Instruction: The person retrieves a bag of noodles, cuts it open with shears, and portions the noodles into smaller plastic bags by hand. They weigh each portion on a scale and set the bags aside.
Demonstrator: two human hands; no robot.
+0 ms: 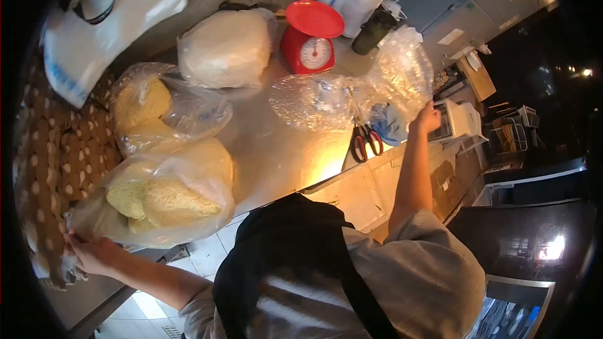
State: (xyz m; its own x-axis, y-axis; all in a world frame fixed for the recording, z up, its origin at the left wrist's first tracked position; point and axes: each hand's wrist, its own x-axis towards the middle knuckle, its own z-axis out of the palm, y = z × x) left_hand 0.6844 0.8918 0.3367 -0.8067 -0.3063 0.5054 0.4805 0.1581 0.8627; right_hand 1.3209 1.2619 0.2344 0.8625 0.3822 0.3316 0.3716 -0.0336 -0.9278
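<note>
At the lower left, my left hand (93, 254) has its fingers closed on the edge of a clear plastic bag (217, 169) holding pale yellow noodles (179, 201). Far to the right, my right hand (427, 119) is closed at the lower edge of crumpled clear plastic (402, 66). Another open bag with yellow noodles (144, 103) lies behind the first. Red-handled scissors (366, 144) rest near the counter's front edge, beside a crumpled blue item (389, 123).
A red scale (308, 50) stands at the back of the metal counter (270, 150), beside a full white bag (229, 47). Egg trays (81, 144) are stacked at left under white plastic bags (116, 25). A dark bottle (375, 30) stands at the back right.
</note>
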